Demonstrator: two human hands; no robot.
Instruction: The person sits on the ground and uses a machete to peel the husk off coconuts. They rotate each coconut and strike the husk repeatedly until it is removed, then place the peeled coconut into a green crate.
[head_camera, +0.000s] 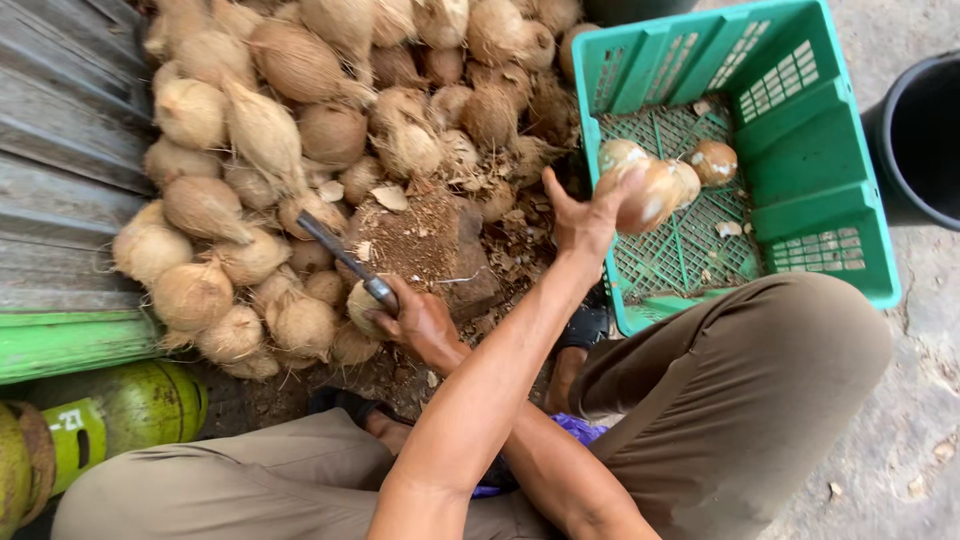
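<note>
My arms are crossed. My left hand (583, 215) reaches right and holds a peeled brown coconut (645, 192) over the near left corner of a green plastic crate (800, 130). Two more peeled coconuts (712, 160) lie inside the crate, along with a few husk scraps. My right hand (420, 322) reaches left and grips the handle of a heavy knife (335, 250), whose dark blade points up and left over a husked coconut (362, 305). A worn wooden block (425, 240) covered in husk dust stands just beyond that hand.
A large heap of fibrous coconuts (300, 110) fills the ground ahead and to the left. Grey and green boards (60, 200) run along the left. A green gas cylinder (130, 410) lies at lower left. A black bucket (920, 140) stands right of the crate.
</note>
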